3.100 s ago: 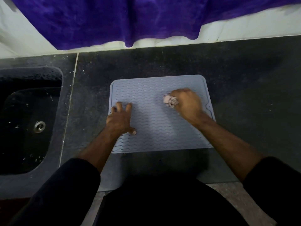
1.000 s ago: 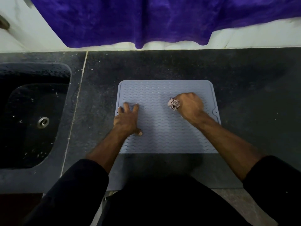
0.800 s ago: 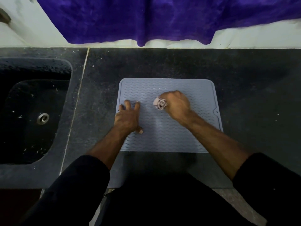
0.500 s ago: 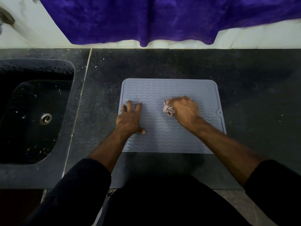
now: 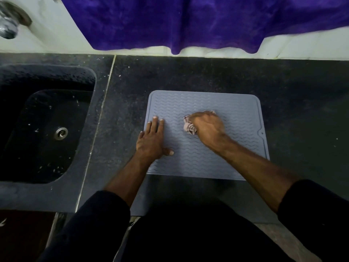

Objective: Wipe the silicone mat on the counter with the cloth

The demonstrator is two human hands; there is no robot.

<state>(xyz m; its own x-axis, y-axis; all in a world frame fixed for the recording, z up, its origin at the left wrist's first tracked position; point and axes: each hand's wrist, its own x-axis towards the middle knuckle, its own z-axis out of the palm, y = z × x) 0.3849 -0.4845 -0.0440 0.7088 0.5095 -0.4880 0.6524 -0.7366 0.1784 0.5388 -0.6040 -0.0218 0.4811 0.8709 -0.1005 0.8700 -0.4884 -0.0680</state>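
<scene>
A grey-blue silicone mat [image 5: 239, 114] with wavy ridges lies flat on the dark counter [image 5: 294, 87]. My left hand [image 5: 152, 139] presses flat on the mat's left edge, fingers spread, holding nothing. My right hand [image 5: 208, 128] rests near the mat's middle, fingers closed on a small crumpled pinkish cloth [image 5: 189, 127]. The cloth sticks out to the left of the fist and touches the mat. Most of the cloth is hidden under the hand.
A black sink [image 5: 37, 129] with a metal drain [image 5: 60, 133] is sunk into the counter at the left. A purple towel [image 5: 188, 21] hangs over the white wall behind. A metal tap fitting [image 5: 9, 23] shows at the top left.
My right hand with the cloth has slid back and forth across the middle of the mat, ending near the centre. My left hand has stayed on the left edge. The view shifted slightly.
</scene>
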